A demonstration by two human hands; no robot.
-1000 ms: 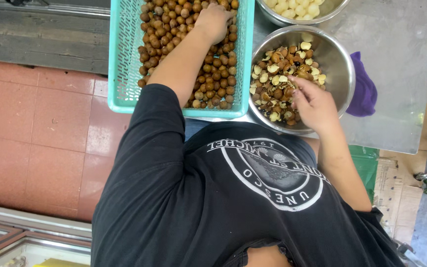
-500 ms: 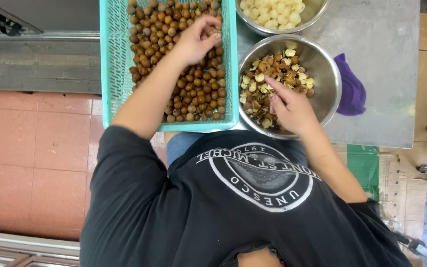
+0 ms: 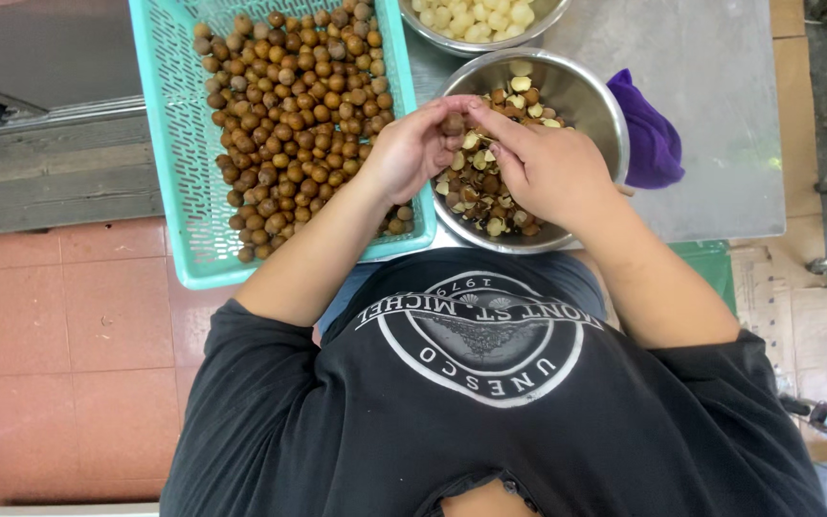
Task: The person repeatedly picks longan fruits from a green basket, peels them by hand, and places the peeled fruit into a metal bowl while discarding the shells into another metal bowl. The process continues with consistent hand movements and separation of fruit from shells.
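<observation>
Both hands meet over the round stainless-steel bowl of brown shell pieces and pale scraps (image 3: 581, 101). The left hand (image 3: 412, 153) has its fingers curled around one small round brown fruit (image 3: 453, 123), pinching it at the fingertips; the right hand (image 3: 547, 168) is closed in against that same fruit from the other side, thumb and forefinger pressed to it. So the fruit sits between the two hands, above the bowl's near-left part — not touching the scraps below.

Just left of the bowl stands the turquoise plastic mesh basket (image 3: 169, 144), heaped with whole brown fruits (image 3: 289, 124). A second steel bowl holding pale peeled flesh (image 3: 476, 17) sits beyond, at the top edge, and a crumpled purple cloth (image 3: 651, 144) lies on the grey metal table (image 3: 710, 57) to the right.

The risks look small but real: the fruit is round and held only by fingertips, so a slip could send it into the shell waste (or off the table's edge onto the red tiled floor (image 3: 59, 354)). The left forearm also crosses the basket's near corner — a nudge there might spill fruit.
</observation>
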